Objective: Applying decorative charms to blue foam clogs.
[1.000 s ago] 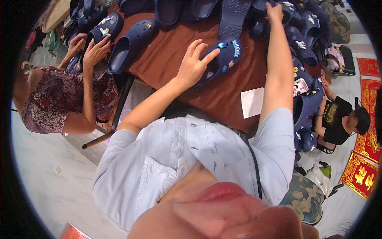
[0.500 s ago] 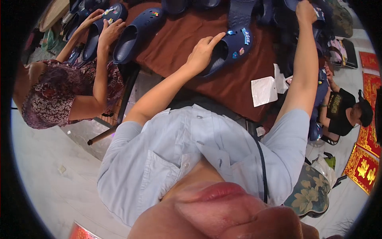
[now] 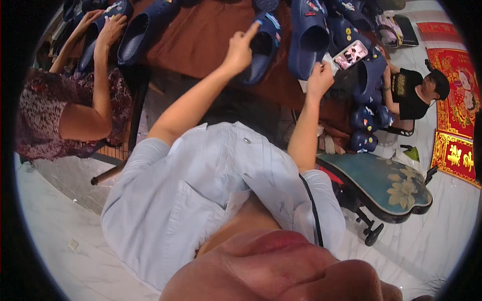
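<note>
A dark blue clog (image 3: pixel 257 65) with colourful charms on its upper lies on the brown cloth in front of me. Against its left side is my left hand (image 3: pixel 238 52), its index finger stretched onto the upper by a light blue charm and the other fingers curled. To the right is a second blue clog (image 3: pixel 307 42), charms near its toe. My right hand (image 3: pixel 320 80) is closed at the heel edge of this second clog, thumb and fingers pinched together. Part of a white paper (image 3: pixel 303 85) shows beneath that heel.
A phone (image 3: pixel 350 54) rests among several charm-decorated clogs (image 3: pixel 364 118) on the right. A person in black (image 3: pixel 416 93) sits beyond them. At left, another person's hands (image 3: pixel 108 30) work on a clog. A padded chair (image 3: pixel 374 175) stands at my right.
My right hand has come back from the far right and is now at the heel of a second clog beside the first. My left hand stays at the first clog. The view has shifted.
</note>
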A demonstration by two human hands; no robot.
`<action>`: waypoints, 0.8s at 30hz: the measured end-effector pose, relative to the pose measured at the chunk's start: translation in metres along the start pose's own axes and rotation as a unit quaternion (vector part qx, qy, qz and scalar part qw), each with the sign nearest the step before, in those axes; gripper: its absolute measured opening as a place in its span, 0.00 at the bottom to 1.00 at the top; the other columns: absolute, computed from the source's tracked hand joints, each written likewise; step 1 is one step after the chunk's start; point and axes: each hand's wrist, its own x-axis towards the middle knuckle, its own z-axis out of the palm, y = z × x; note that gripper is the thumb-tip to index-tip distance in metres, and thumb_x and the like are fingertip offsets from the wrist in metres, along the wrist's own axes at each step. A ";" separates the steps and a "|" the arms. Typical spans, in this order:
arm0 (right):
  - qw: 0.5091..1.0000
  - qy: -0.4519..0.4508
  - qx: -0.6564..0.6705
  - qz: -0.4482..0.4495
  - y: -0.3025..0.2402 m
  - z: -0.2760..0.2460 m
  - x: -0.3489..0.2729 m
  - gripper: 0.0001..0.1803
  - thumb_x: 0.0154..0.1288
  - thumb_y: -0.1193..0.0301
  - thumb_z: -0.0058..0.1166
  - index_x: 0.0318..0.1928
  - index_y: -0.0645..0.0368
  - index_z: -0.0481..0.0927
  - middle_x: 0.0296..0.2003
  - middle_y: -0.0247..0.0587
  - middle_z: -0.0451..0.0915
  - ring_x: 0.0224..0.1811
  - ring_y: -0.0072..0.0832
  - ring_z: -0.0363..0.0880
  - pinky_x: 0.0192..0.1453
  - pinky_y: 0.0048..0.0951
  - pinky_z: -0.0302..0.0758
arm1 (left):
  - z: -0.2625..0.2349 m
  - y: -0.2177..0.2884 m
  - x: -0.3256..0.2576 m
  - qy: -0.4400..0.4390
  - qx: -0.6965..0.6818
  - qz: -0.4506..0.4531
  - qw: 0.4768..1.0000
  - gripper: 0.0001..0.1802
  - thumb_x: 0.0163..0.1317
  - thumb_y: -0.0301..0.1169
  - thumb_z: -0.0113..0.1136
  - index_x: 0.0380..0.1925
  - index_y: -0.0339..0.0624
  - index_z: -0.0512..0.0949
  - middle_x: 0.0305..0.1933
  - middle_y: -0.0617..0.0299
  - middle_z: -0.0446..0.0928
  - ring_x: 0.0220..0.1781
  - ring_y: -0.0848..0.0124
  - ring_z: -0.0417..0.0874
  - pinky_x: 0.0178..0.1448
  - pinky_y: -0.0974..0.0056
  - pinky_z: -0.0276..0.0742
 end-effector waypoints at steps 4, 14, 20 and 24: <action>0.998 0.005 0.024 0.054 -0.003 -0.004 -0.059 0.15 0.67 0.68 0.54 0.46 0.68 0.83 0.31 0.57 0.85 0.35 0.48 0.86 0.42 0.43 0.78 | -0.040 -0.001 -0.007 0.024 0.018 -0.036 0.999 0.49 0.53 0.11 0.50 0.76 0.63 0.64 0.51 0.33 0.75 0.54 0.36 0.78 0.63 0.44 0.74; 0.985 -0.175 0.010 0.012 -0.027 0.017 -0.066 0.24 0.70 0.50 0.58 0.43 0.61 0.85 0.33 0.55 0.86 0.41 0.55 0.85 0.46 0.49 0.77 | -0.048 -0.029 -0.007 0.036 0.091 -0.010 0.995 0.45 0.58 0.15 0.54 0.75 0.67 0.64 0.58 0.37 0.74 0.61 0.40 0.77 0.67 0.47 0.73; 0.994 -0.100 -0.002 0.044 -0.041 0.034 0.008 0.38 0.65 0.32 0.50 0.53 0.54 0.79 0.45 0.60 0.86 0.52 0.60 0.83 0.56 0.54 0.75 | -0.050 -0.030 -0.002 0.028 0.122 -0.015 0.992 0.45 0.60 0.16 0.55 0.75 0.70 0.60 0.59 0.36 0.72 0.59 0.37 0.78 0.64 0.43 0.76; 0.973 -0.198 -0.050 0.107 -0.030 0.085 0.057 0.54 0.56 0.24 0.51 0.65 0.59 0.72 0.61 0.63 0.78 0.66 0.58 0.75 0.69 0.53 0.70 | -0.049 -0.009 0.003 0.031 0.126 -0.014 0.991 0.45 0.57 0.13 0.52 0.75 0.59 0.62 0.53 0.31 0.74 0.54 0.35 0.79 0.61 0.43 0.76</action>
